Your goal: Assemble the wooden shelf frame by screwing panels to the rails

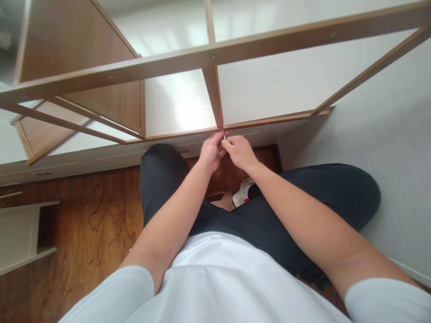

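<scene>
My left hand (211,151) and my right hand (239,151) meet at the near edge of a wooden cabinet frame (215,56) lying on the floor. Between their fingertips is a small thin metal piece (224,136), right where the upright divider (213,96) joins the frame's near rail (269,121). Both hands pinch around it; which one holds it I cannot tell. I sit cross-legged in dark trousers (303,197) and a white shirt.
The cabinet has brown edges and white panels and fills the upper view. A white board (397,148) lies on the right. White shelf parts (20,237) rest at the left on the brown wood-pattern floor (87,224). A white shoe (243,194) shows between my legs.
</scene>
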The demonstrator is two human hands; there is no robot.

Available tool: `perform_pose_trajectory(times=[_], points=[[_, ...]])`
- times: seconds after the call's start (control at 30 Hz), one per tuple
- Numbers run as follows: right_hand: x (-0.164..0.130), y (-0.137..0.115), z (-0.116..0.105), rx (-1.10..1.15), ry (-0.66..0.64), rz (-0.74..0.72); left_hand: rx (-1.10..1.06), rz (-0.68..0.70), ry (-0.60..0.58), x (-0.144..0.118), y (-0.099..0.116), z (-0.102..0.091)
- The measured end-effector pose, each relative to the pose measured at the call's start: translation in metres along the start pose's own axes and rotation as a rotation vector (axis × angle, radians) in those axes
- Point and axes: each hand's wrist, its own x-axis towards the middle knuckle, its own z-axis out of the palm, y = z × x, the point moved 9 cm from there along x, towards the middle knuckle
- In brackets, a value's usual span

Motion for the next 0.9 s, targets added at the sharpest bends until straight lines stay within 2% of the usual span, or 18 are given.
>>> perform_pose_trajectory(times=[0.3,0.6,0.73,0.9], points=[[0.001,0.004,0.005,0.083,0.000,0.039,-0.002,0.004,0.007,-0.007,0.005,-0.001],[-0.002,0.016,0.030,0.431,-0.084,0.149,0.044,-0.002,-0.018,-0.008,0.004,-0.010],[-0.005,0.014,0.037,0.541,-0.133,0.181,0.102,-0.017,0.000,-0.014,-0.002,-0.032],[-0.009,0.018,0.040,0.592,-0.109,0.167,0.278,-0.154,0.088,-0.028,-0.032,-0.082]])
